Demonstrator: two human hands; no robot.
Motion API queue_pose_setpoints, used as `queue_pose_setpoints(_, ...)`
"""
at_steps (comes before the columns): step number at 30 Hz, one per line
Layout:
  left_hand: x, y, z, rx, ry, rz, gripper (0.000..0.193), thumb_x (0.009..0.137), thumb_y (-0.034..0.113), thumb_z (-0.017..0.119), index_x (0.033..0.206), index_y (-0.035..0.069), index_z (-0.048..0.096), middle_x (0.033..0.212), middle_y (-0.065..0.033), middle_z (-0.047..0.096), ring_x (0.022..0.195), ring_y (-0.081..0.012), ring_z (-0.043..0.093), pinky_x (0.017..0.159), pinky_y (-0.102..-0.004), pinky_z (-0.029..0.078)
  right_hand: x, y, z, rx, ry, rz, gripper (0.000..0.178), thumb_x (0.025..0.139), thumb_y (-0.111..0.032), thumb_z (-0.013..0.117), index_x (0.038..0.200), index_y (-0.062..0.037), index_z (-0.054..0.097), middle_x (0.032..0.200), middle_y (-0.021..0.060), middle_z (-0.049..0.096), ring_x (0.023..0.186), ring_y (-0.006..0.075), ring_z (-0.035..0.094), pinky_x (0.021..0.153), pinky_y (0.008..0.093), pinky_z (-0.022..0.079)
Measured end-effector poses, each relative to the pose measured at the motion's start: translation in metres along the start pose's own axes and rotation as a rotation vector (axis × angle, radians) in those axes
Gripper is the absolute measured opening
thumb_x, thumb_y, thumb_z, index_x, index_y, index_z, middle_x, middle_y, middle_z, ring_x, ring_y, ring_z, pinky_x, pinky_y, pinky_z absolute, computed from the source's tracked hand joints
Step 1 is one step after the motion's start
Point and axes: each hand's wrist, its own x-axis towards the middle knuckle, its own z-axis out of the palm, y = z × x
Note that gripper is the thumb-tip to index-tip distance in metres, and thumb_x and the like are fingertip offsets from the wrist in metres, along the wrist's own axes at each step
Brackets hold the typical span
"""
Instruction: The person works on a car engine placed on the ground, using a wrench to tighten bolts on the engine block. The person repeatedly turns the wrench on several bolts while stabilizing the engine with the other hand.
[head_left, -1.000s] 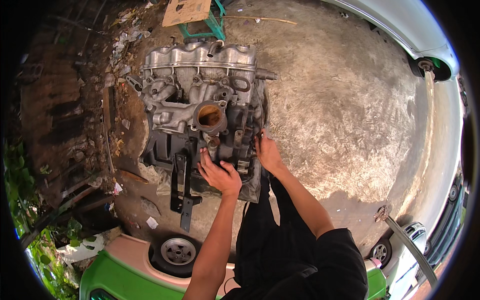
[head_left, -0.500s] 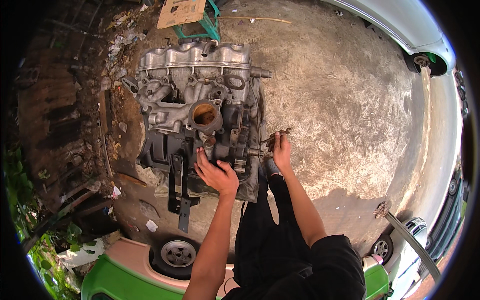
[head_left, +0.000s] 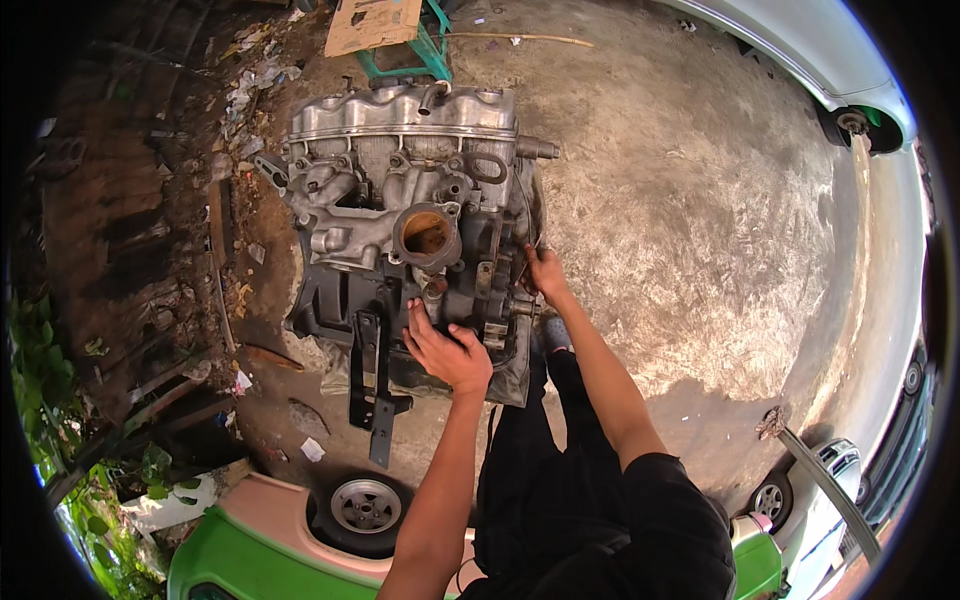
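Observation:
A bare car engine [head_left: 370, 240] stands in front of me, with a silvery ribbed cover at its far end and a round, rust-coloured opening [head_left: 427, 236] in its intake. My left hand [head_left: 447, 352] rests on the near part of the block, fingers stretched out, beside a short pipe stub [head_left: 434, 289]. At the engine's right edge, my right hand [head_left: 545, 275] is closed with fingertips against the side. It pinches a thin brown metal piece, mostly hidden now between hand and block. A black bracket [head_left: 370, 375] sticks out toward me on the near side.
A green stool [head_left: 430, 50] with a cardboard sheet [head_left: 372, 25] stands beyond the engine. Parked cars flank the concrete floor: a silver one [head_left: 810, 40] at the far right, a green and pink one [head_left: 270, 530] near left. Litter and planks lie along the left.
My right hand has moved left and slightly up, bringing the brown metal piece from beside the engine to its right edge. The left hand keeps its place; the whole view has shifted slightly.

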Motion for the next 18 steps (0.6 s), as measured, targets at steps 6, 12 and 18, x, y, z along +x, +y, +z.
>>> queue_pose_setpoints(6,-0.002,0.000,0.001,-0.003,-0.015,-0.008,0.053,0.098,0.024,0.035,0.145,-0.001,0.038,0.147,-0.0210,0.045,0.134,-0.0386,0.046,0.113,-0.0593,0.027,0.021,0.015,0.006,-0.246,0.100,-0.056,0.056,0.098,-0.045,0.058,0.088,0.0093,0.064,0.078,0.0280,0.068,0.076,0.0384,0.071,0.067,0.0467,0.053)
queue_pose_setpoints(12,-0.001,0.000,0.000,-0.005,-0.005,0.000,0.053,0.098,0.025,0.035,0.145,-0.001,0.038,0.147,-0.0206,0.045,0.134,-0.0387,0.046,0.113,-0.0592,0.027,0.030,0.000,0.005,-0.372,0.004,-0.052,0.053,0.098,-0.043,0.055,0.090,0.0087,0.067,0.095,0.0354,0.066,0.099,0.0499,0.064,0.087,0.0528,0.050)
queue_pose_setpoints(18,0.000,0.000,0.001,0.000,-0.005,0.001,0.053,0.099,0.025,0.034,0.145,0.000,0.038,0.147,-0.0202,0.045,0.134,-0.0384,0.047,0.112,-0.0592,0.028,0.033,-0.001,0.011,-0.467,0.016,-0.139,0.052,0.099,-0.039,0.052,0.101,0.0115,0.062,0.104,0.0359,0.064,0.103,0.0529,0.060,0.087,0.0543,0.050)
